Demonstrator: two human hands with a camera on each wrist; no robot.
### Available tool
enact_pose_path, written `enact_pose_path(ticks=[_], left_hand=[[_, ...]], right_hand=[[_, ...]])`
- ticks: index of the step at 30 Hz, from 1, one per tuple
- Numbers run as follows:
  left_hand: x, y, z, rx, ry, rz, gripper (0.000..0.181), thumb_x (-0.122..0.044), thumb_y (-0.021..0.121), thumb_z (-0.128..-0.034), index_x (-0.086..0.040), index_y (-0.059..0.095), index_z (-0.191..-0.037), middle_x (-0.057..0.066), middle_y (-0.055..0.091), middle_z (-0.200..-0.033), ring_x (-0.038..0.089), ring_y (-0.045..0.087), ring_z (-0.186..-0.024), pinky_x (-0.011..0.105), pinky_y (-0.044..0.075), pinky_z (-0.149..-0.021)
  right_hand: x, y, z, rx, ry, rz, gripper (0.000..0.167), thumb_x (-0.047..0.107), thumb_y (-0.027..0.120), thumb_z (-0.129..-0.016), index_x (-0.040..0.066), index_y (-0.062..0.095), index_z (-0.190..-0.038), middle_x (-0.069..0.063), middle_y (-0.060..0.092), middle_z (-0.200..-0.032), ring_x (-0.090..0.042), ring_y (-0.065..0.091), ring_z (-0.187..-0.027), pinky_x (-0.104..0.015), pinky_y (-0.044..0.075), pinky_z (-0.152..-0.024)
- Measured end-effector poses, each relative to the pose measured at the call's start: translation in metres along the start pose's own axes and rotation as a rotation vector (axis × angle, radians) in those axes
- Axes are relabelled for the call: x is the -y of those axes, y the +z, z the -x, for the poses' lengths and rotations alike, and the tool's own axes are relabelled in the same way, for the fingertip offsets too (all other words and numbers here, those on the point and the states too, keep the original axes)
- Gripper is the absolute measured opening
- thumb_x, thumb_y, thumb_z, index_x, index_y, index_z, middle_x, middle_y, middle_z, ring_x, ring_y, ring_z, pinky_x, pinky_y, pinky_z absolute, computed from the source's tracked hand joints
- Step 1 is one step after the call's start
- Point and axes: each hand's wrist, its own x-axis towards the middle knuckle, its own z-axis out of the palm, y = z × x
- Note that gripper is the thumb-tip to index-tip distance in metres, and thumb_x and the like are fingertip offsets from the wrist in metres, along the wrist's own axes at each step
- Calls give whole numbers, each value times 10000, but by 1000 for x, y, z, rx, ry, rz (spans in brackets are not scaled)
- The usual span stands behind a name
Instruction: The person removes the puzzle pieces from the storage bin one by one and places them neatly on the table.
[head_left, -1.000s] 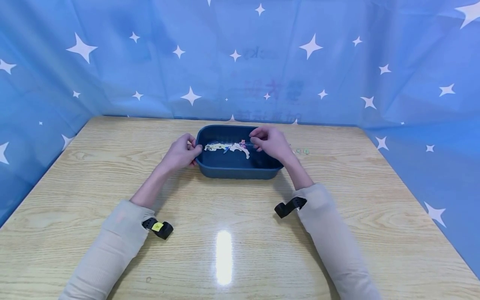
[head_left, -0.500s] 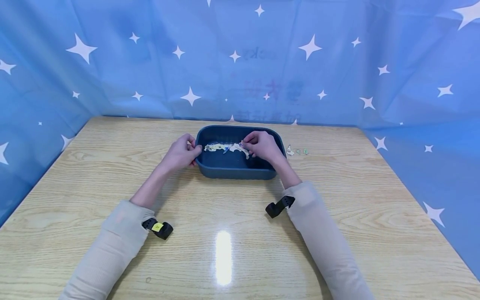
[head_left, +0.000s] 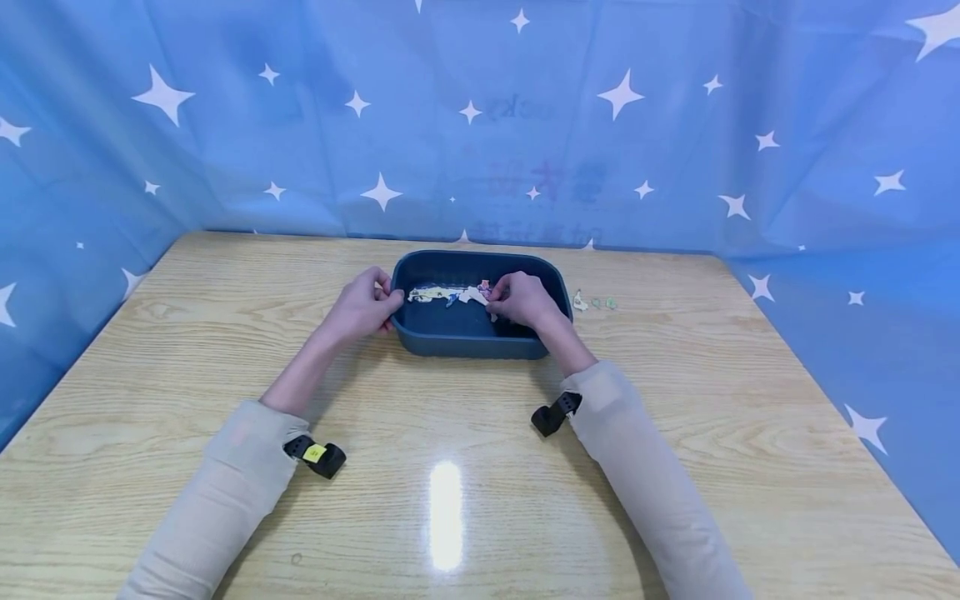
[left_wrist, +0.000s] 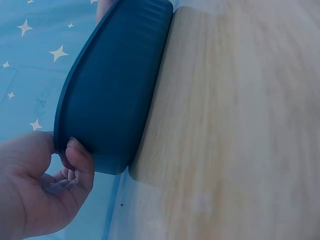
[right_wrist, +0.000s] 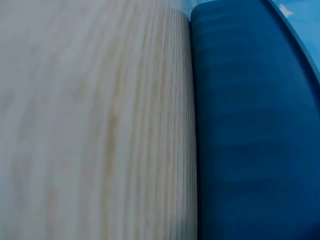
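A dark blue plastic basin stands toward the back of the wooden table. My left hand pinches its left rim, thumb over the edge and curled fingers outside; the left wrist view shows this hand on the basin. Inside lies a row of flat cutout pieces, whitish with blue and yellow marks, and a small pinkish piece beside them. My right hand reaches over the basin with its fingertips at the right end of the white piece. Whether they pinch it is hidden.
Right of the basin, a small white cutout and two small greenish bits lie on the table. A blue curtain with white stars hangs behind. In the right wrist view, the basin's outer wall rises beside the tabletop.
My right hand has moved left and slightly down, from the basin's right part to the white piece. The small white cutout on the table has come into sight. My left hand stays put.
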Motion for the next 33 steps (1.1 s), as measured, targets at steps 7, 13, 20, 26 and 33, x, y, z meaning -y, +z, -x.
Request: enact_pose_path(ticks=[7, 13, 20, 26, 33], left_hand=[[0, 0, 1, 1, 3, -8, 158, -164, 517, -1043, -34, 426, -1039, 85, 580, -742, 285, 649, -664, 366, 578, -634], [0, 0, 0, 1, 9, -8, 159, -163, 517, -1043, -31, 430, -1041, 85, 586, -738, 286, 649, -659, 364, 580, -627], [0, -1, 0, -2, 4, -10, 159, -166, 516, -1042, -32, 430, -1044, 86, 587, -744, 256, 640, -643, 359, 580, -621], [0, 0, -1, -2, 2, -12, 160, -168, 520, -1043, -36, 429, -1039, 83, 590, -738, 255, 641, -643, 357, 580, -619], [1, 0, 0, -8, 5, -6, 158, -163, 520, -1039, -36, 426, -1038, 76, 573, -735, 233, 633, -626, 346, 578, -618]], right_hand=[[2, 0, -1, 13, 23, 37, 98, 138, 724, -922, 49, 712, -882, -81, 711, -862, -169, 672, -706, -334, 552, -736], [4, -1, 1, 15, 8, 63, 135, 148, 741, -901, 57, 682, -820, -59, 690, -780, -160, 656, -671, -335, 546, -723], [2, 0, 0, -67, -76, 38, 141, 115, 661, -942, 34, 736, -855, -65, 696, -759, -173, 629, -674, -325, 520, -710], [1, 0, 1, -134, -153, -27, 167, 117, 617, -989, 19, 747, -951, -95, 730, -859, -207, 642, -751, -342, 514, -732], [1, -1, 1, -216, -209, -114, 159, 149, 615, -1016, 9, 690, -1017, -126, 727, -900, -238, 684, -755, -355, 564, -699]])
